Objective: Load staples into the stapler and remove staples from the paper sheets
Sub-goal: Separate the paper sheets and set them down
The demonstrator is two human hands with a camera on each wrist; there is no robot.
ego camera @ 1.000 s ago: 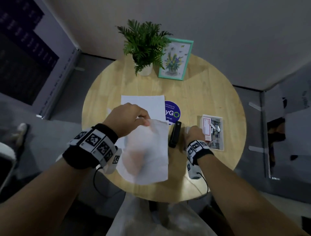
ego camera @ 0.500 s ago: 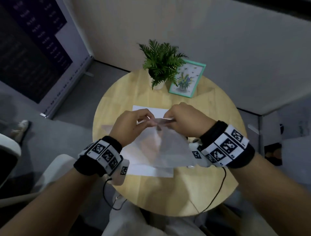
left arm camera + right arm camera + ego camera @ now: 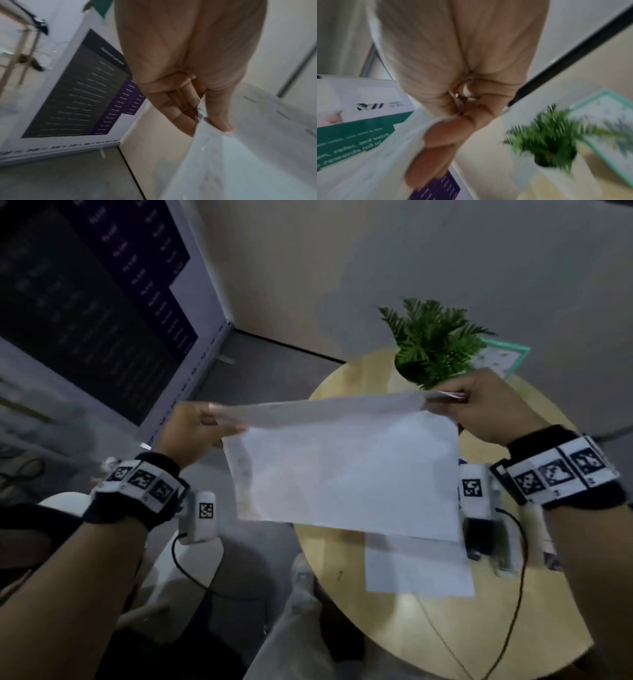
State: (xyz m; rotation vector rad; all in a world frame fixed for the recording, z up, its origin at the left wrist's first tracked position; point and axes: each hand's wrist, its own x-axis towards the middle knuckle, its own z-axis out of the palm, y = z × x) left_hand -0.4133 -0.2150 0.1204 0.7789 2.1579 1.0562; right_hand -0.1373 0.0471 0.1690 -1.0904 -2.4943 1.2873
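Note:
White paper sheets [image 3: 342, 474] hang in the air between both hands, above the round wooden table [image 3: 376, 628]. My left hand [image 3: 212, 422] pinches their left top corner between thumb and fingers [image 3: 221, 121]. Short dark staples [image 3: 283, 115] run in a row along the sheet there. My right hand [image 3: 445, 402] pinches the right top corner, with its fingers [image 3: 443, 128] curled round the edge. The top sheet [image 3: 325, 409] is pulled up away from the lower one. Another sheet [image 3: 418, 570] lies flat on the table. A dark shape [image 3: 479, 539] under my right wrist may be the stapler.
A potted green plant [image 3: 431, 347] and a teal-framed picture [image 3: 500, 359] stand at the table's far side. A printed banner [image 3: 102, 302] leans at the left. A white chair [image 3: 191, 559] and my leg [image 3: 301, 628] are below the table's near edge.
My right hand left the table and joined the left at the sheets' top edge. Both hands then moved apart, spreading the sheets wide. The view has swung left.

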